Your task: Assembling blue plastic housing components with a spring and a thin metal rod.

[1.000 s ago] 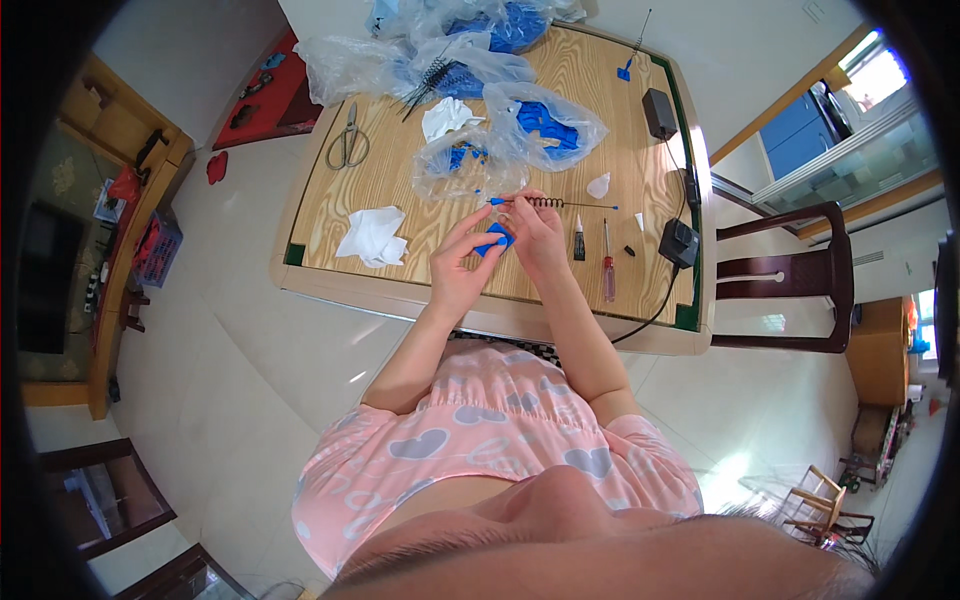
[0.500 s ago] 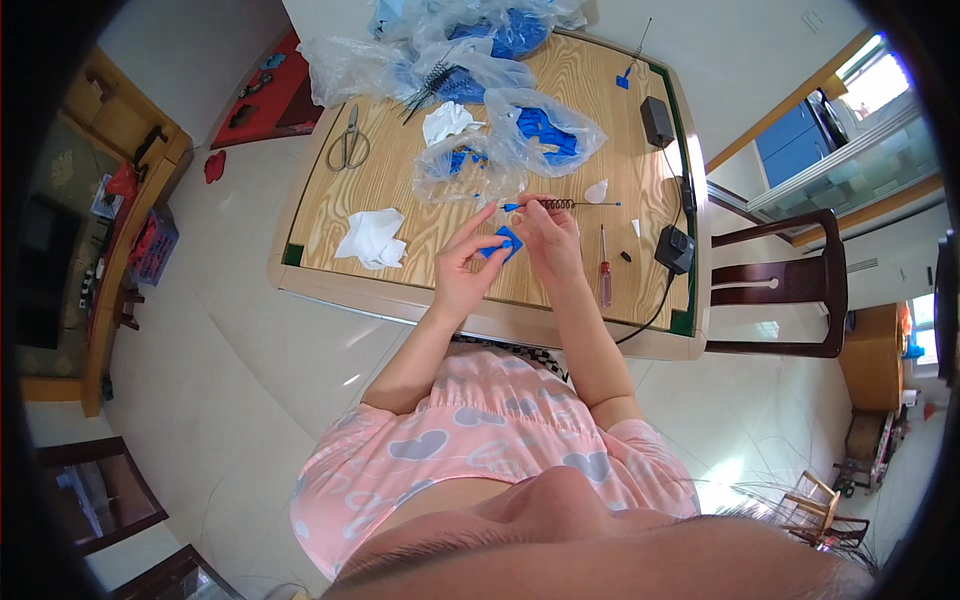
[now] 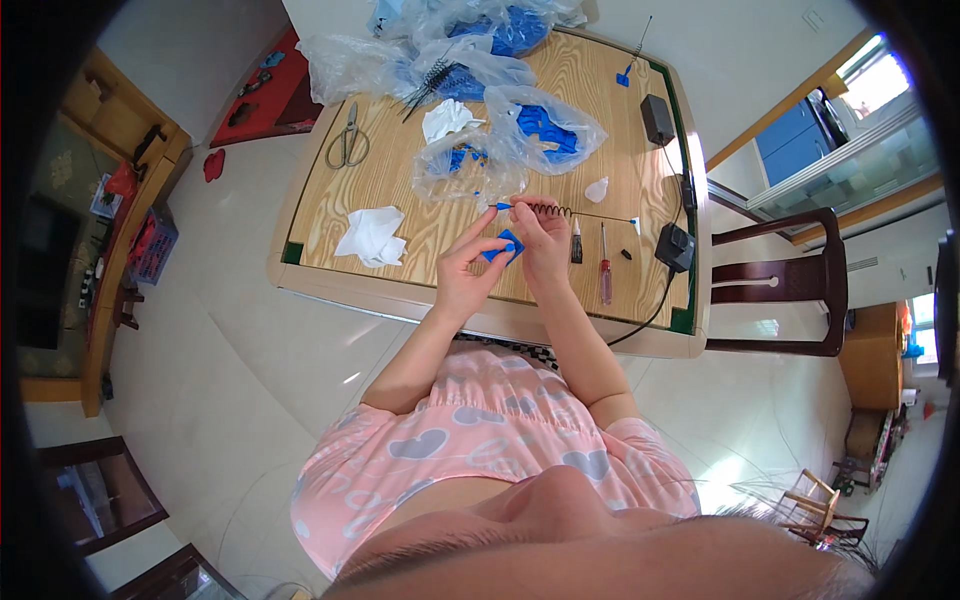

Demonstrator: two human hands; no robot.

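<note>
Over the wooden surface (image 3: 420, 215), the left hand (image 3: 468, 268) pinches a small blue plastic piece (image 3: 503, 246) while the right hand (image 3: 543, 238) grips a coiled black spring wire (image 3: 560, 211), so assembly seems midway, with bagged blue parts (image 3: 545, 128) waiting.

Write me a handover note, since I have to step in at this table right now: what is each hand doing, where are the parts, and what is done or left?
Left hand: pinches a small blue piece over the table, near its front edge.
Right hand: holds a thin rod with a dark coil and blue tips, level, next to that piece.
Nearby: a red screwdriver and a small dark tube to the right; bags of blue pieces behind the hands; scissors far left; a white tissue left.
Done: blue tips sit on both rod ends.
Left: the blue piece in the left hand is not yet clearly joined to the rod.
</note>
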